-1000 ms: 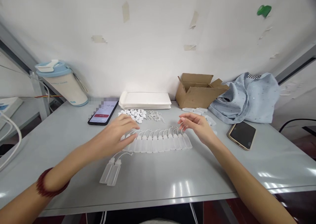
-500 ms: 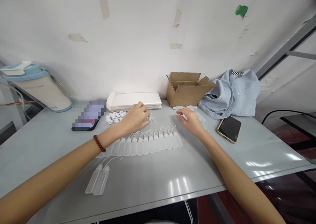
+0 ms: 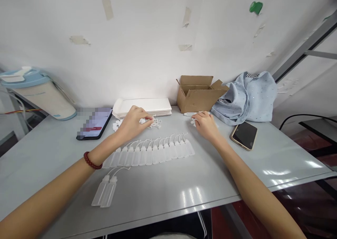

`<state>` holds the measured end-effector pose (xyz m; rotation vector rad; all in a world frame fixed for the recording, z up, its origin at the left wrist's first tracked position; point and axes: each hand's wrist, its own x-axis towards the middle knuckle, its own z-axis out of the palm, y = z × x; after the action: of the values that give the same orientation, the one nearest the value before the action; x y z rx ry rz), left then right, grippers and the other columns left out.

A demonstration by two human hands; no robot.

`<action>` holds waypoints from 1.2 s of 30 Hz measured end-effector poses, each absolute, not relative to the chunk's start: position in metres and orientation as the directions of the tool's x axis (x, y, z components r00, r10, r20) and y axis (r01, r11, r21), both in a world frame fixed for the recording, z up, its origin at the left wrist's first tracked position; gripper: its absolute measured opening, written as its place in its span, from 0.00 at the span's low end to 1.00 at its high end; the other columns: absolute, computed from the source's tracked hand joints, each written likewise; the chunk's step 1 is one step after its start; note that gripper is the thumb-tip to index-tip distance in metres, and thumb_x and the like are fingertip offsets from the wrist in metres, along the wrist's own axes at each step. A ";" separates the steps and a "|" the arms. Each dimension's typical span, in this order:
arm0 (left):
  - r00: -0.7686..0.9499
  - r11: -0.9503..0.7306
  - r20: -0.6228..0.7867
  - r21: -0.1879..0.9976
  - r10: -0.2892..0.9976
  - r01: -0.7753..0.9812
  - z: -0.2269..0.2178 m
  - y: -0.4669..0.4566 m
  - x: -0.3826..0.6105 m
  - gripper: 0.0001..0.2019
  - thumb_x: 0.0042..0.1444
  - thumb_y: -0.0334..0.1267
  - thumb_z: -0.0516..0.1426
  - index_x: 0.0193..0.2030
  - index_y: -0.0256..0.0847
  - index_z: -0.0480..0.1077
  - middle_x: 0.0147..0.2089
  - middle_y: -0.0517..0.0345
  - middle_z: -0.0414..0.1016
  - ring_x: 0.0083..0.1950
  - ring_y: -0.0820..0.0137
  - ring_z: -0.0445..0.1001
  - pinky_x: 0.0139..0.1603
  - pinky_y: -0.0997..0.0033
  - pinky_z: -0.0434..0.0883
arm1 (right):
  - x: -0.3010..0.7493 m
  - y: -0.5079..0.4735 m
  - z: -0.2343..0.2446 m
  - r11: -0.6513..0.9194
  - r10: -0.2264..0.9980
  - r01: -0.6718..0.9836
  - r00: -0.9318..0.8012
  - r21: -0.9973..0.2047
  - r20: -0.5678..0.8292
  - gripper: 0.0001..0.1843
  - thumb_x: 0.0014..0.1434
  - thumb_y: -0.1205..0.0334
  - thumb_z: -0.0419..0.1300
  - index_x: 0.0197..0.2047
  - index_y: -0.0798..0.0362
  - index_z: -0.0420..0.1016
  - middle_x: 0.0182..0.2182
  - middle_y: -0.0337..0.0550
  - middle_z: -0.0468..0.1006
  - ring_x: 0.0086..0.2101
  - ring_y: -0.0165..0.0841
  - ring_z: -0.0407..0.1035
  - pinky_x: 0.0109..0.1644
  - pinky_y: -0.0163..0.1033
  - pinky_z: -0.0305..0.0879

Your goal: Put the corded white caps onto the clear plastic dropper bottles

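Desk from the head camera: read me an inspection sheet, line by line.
Surface: grey desk, glare near its front edge.
Job's things: row of plastic bottles with thin curved tubes; two more bottles lying nearer the person; white caps; white loops.
Clutter: blurred phone, dark phone, white trays, cardboard box, blue bag.
Hands: left hand at the loops; right hand at small white pieces; grip unclear.
Cables: black cable right of the desk; coloured wires at left.
Surroundings: white wall with tape scraps, water jug.
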<state>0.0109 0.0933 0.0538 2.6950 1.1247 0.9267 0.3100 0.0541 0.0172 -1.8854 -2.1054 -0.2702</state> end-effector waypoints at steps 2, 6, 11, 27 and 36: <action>0.556 -0.749 0.567 0.176 0.607 0.638 0.055 0.088 0.005 0.09 0.59 0.36 0.55 0.32 0.40 0.76 0.33 0.51 0.74 0.42 0.60 0.65 0.41 0.59 0.66 | 0.309 0.052 0.020 0.113 0.944 0.993 -0.100 -0.022 0.316 0.16 0.58 0.75 0.50 0.43 0.57 0.78 0.42 0.52 0.79 0.46 0.45 0.65 0.43 0.44 0.56; 0.542 -0.774 0.638 0.139 0.548 0.618 0.056 0.078 -0.005 0.07 0.59 0.36 0.55 0.34 0.41 0.75 0.31 0.54 0.73 0.41 0.62 0.66 0.40 0.62 0.67 | 0.314 0.050 0.023 0.094 0.954 0.995 -0.101 0.039 0.283 0.19 0.57 0.77 0.50 0.46 0.57 0.77 0.45 0.53 0.78 0.46 0.45 0.64 0.42 0.44 0.56; 0.435 -0.752 0.765 0.097 0.476 0.652 0.057 0.065 -0.019 0.04 0.58 0.34 0.57 0.34 0.42 0.74 0.30 0.55 0.72 0.39 0.62 0.66 0.39 0.62 0.68 | 0.323 0.052 0.021 0.109 0.962 0.991 -0.125 0.078 0.244 0.22 0.55 0.81 0.50 0.47 0.55 0.77 0.45 0.50 0.78 0.44 0.44 0.65 0.39 0.42 0.56; 0.296 -0.715 0.773 0.273 0.561 0.644 0.048 0.033 -0.025 0.03 0.57 0.33 0.59 0.33 0.43 0.74 0.31 0.57 0.74 0.39 0.64 0.68 0.39 0.63 0.69 | 0.327 0.061 0.010 0.181 0.938 0.982 -0.159 -0.046 0.308 0.17 0.53 0.77 0.56 0.45 0.54 0.76 0.41 0.50 0.81 0.44 0.47 0.68 0.41 0.46 0.61; 0.326 -0.678 0.604 0.559 0.728 0.477 0.054 0.015 -0.010 0.02 0.56 0.33 0.59 0.34 0.42 0.73 0.34 0.58 0.77 0.41 0.66 0.73 0.42 0.64 0.72 | 0.246 0.008 0.030 0.623 0.722 0.679 -0.310 -0.388 0.618 0.12 0.63 0.66 0.55 0.50 0.52 0.68 0.40 0.48 0.77 0.40 0.37 0.73 0.43 0.43 0.70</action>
<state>-0.0103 0.0150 0.0542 2.3149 1.0844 1.2779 0.2460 0.0078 0.0301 -1.0969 -2.0489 0.0699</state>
